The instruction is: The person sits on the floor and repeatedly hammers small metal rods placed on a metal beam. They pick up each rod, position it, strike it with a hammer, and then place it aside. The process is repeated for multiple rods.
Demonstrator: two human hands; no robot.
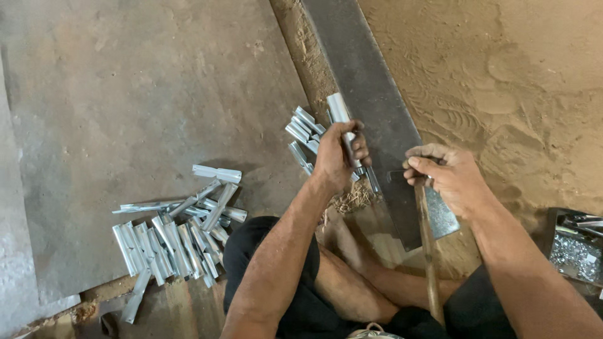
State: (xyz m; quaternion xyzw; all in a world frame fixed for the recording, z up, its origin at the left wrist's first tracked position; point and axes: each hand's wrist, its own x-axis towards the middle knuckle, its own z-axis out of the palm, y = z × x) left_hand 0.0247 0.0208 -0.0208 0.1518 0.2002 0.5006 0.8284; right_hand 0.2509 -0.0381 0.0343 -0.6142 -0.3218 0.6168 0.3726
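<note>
1. Nearest, the right hand (pixel 447 177) is closed tight around the long brown wooden handle (pixel 429 251) of a tool whose head is hidden behind the fingers.
2. Just beside it, the left hand (pixel 338 157) is wrapped around a short shiny folded sheet-metal channel piece (pixel 339 113), resting it on the dark flat steel bar (pixel 370 100).
3. Its long axis runs up-frame, tilted slightly left, free end pointing away from the person.
4. Risk, I judge: fingers sit close to the striking spot; a glancing blow could hit them or skid the piece off.
5. Farther left, similar silvery pieces (pixel 176 235) lie heaped on the grey slab (pixel 125 94).
</note>
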